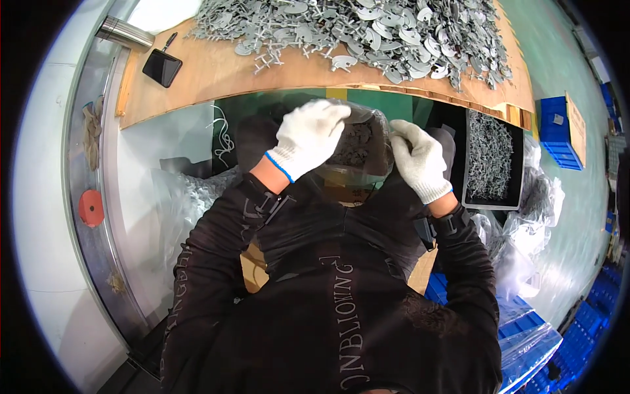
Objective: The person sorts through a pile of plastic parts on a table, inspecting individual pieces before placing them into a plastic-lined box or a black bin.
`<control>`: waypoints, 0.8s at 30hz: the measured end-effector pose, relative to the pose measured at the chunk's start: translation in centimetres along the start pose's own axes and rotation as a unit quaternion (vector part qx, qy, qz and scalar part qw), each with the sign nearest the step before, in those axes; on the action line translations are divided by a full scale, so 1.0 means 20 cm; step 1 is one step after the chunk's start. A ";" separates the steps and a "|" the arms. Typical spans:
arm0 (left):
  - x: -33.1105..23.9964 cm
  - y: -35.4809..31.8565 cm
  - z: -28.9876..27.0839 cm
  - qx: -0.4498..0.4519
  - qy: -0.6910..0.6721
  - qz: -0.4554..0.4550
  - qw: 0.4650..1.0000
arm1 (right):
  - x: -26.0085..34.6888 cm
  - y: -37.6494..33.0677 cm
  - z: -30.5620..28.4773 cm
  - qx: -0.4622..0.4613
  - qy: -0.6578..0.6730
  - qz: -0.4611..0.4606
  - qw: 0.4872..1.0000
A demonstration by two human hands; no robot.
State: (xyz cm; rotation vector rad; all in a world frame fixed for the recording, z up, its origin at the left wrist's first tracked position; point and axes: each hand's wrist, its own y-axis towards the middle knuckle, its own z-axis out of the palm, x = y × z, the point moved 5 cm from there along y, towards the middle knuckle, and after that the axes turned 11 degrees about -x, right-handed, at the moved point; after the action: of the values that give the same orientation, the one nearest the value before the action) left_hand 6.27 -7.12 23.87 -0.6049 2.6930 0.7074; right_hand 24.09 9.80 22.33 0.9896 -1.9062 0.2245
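Window-side ledge: along the ledge (108, 269) at my far left lie a brown work glove (92, 134) and a red disc (91, 208).
Bench's left end: a steel cylinder (126, 33) lies near a black phone (162, 68) on the plywood bench (203, 82); below, there's loose plastic film (197, 197) and a white cord (225, 141).
Left hand: the white-gloved left hand (308, 138) has its fingers bent and bunched together at the upper left of the bag; whether they pinch the film, I can't tell.
Clear bag: the clear bag (357, 141) sits between the two hands, in front of the lap, below the bench edge. Small dark pieces show through it, so I'd judge it partly filled.
Metal heap: the grey metal heap (374, 33) spreads loose over the bench top, so most of the sorting or packing seems left.
Right hand: the gloved right hand (421, 157) half-curls, thumb apart, beside the bag's right edge; its hold isn't clear to me.
Black crate: this crate (464, 164) holds more grey pieces (490, 157).
Room's right side: bunched plastic (525, 243) and blue crates (558, 134) stand on the green floor (567, 217).
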 end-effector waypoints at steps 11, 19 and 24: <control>0.13 0.44 -0.09 0.025 0.084 -0.118 0.989 | -0.01 0.12 0.06 -0.008 0.047 0.071 0.996; 0.23 0.41 -0.07 0.019 0.008 -0.099 0.995 | 0.06 0.19 0.14 0.036 0.048 0.076 0.995; 0.22 0.38 -0.10 0.009 0.003 -0.093 0.996 | 0.06 0.26 0.24 0.069 0.079 0.095 0.990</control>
State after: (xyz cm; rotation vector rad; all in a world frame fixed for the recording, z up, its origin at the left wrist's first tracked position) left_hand -1.38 -3.60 26.88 -0.8410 2.6013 0.6305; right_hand 16.97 10.12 22.00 0.8524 -1.8571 0.5374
